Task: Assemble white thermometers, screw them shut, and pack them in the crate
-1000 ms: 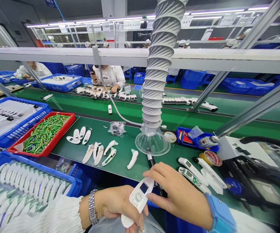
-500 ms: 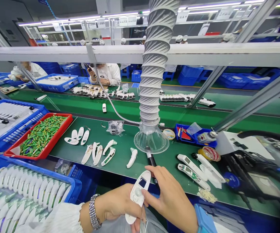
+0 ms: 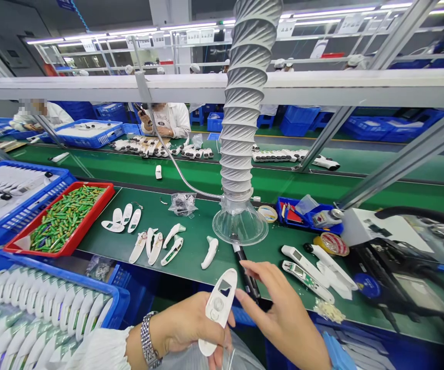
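Head view, read from left to right: a blue crate (image 3: 117, 300) at the near left holds rows of white casings with green strips. Behind it stands a red tray (image 3: 104, 198) filled with green cylindrical cells, and a second blue basket (image 3: 58, 180) holds white parts. On the green surface (image 3: 195, 246) beside the tray lie several loose white shell halves (image 3: 124, 218) and further casing pieces (image 3: 160, 244), well apart from the person's hands. The left hand (image 3: 185, 329), with a metal watch (image 3: 147, 339) at the wrist, has its grip closed around the lower part of a white thermometer (image 3: 217, 308). The device is held tilted, display end uppermost, above the near edge of the surface and over a clear plastic bag (image 3: 191, 359). The right hand (image 3: 283, 318) is open, fingers spread, with one fingertip just beside the upper edge of the thermometer; contact cannot be confirmed, and it holds nothing. A ribbed white hose ending in a clear hood (image 3: 239, 223) hangs over the surface directly beyond the hands, with a black pen-like tool (image 3: 247, 270) lying beneath it. To the right lie two more thermometers (image 3: 307, 267), a roll of tape (image 3: 332, 244) and a small blue bin (image 3: 295, 213). A person in white (image 3: 170, 118) sits across the far belt.
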The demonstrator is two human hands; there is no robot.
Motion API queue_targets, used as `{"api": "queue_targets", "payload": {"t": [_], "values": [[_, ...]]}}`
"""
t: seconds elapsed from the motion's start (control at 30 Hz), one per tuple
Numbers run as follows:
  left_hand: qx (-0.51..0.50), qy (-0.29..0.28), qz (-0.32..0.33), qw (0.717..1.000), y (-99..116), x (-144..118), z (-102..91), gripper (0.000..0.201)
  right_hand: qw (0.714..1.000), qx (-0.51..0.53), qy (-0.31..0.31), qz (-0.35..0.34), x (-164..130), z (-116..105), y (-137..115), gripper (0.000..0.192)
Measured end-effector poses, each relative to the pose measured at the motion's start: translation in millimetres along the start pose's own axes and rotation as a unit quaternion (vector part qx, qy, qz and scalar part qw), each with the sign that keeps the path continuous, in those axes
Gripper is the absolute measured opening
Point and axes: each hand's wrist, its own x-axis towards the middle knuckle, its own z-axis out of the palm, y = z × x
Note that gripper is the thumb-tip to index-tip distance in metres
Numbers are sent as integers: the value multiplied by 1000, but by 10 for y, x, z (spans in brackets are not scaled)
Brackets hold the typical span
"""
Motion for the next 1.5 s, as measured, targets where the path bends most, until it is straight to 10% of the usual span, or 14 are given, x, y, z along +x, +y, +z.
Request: {"api": "queue_targets", "payload": {"t": [0.33, 0.47, 0.83, 1.5], "values": [[-20, 6, 43, 999, 211, -104, 24, 18, 982, 87, -121, -117, -212, -91, -149, 53], [-21, -2, 52, 998, 231, -121, 37, 19, 977, 80, -142, -139, -173, -37, -182, 20], [-17, 75, 79, 994, 171, -109, -30, 36, 942, 288, 20, 174, -112, 126, 133, 20], [237, 157, 69, 956, 198, -86, -46, 20, 944, 269, -53, 185, 72, 321, 160, 26]]}}
